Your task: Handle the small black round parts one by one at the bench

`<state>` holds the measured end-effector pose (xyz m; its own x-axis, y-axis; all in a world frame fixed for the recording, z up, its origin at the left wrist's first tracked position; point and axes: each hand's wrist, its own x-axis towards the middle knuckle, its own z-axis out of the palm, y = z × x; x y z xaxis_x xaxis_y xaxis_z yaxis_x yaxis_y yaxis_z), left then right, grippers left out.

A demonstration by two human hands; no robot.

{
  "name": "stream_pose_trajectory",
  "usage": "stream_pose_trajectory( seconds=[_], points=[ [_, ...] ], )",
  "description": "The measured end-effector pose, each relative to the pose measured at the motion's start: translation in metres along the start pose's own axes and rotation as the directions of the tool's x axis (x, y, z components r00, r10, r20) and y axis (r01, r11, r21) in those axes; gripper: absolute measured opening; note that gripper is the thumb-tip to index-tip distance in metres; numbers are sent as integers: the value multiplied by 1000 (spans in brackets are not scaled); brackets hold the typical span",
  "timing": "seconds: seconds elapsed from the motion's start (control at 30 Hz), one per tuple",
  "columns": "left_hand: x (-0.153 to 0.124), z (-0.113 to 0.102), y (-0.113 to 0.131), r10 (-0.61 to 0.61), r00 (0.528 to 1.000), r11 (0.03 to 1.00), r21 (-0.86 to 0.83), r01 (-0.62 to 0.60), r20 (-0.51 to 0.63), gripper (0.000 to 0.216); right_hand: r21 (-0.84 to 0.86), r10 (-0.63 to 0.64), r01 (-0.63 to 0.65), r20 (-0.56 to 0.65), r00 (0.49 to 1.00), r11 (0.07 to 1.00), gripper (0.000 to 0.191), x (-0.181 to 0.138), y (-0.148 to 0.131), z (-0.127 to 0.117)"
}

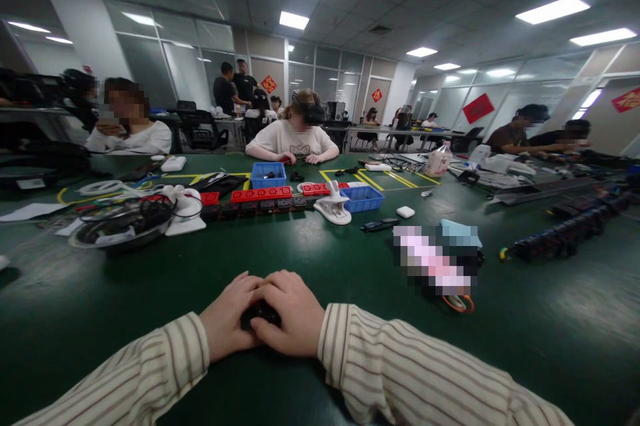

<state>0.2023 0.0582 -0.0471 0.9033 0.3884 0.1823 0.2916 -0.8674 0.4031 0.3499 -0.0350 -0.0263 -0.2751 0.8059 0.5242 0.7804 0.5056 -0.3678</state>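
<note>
My left hand [227, 319] and my right hand [290, 313] rest together on the green table [310, 259] close to my body, both in striped sleeves. Their fingers curl round a small black object [260, 313] held between them; most of it is hidden and I cannot name it. A row of red and black blocks [260, 199] lies further out across the middle of the table, out of reach of both hands.
Two blue bins [268, 175] [364, 198], a white clamp-like tool [334, 207], a white round dish of cables [120, 226] and a blurred pink item [435, 263] lie on the table. A person sits opposite; others sit at left and right.
</note>
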Motion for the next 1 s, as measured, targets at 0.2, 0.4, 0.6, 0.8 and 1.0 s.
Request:
stream_pose_trajectory(
  seconds=[0.2, 0.4, 0.6, 0.8, 1.0],
  points=[
    [3, -4, 0, 55, 998, 992, -116, -50, 40, 24, 102, -198, 199, -22, 980, 975, 24, 0, 4, 3],
    [2, 1, -7, 67, 998, 982, -179, -69, -19, 38, 105, -171, 177, -68, 983, 979, 26, 0, 5, 2],
    [-1, 3, -5, 55, 995, 992, -108, -64, -85, 54, 2, 9, -9, -57, 998, 1000, 39, -1, 4, 1],
    [-3, 5, -4, 34, 996, 999, 9, -34, -83, 54, -41, 81, -80, 14, 997, 996, 33, 0, -1, 0],
    [1, -3, 1, 25, 1000, 999, -33, -25, 1, 36, -6, 9, -9, 33, 999, 1000, 21, 1, -1, -1]
  ],
)
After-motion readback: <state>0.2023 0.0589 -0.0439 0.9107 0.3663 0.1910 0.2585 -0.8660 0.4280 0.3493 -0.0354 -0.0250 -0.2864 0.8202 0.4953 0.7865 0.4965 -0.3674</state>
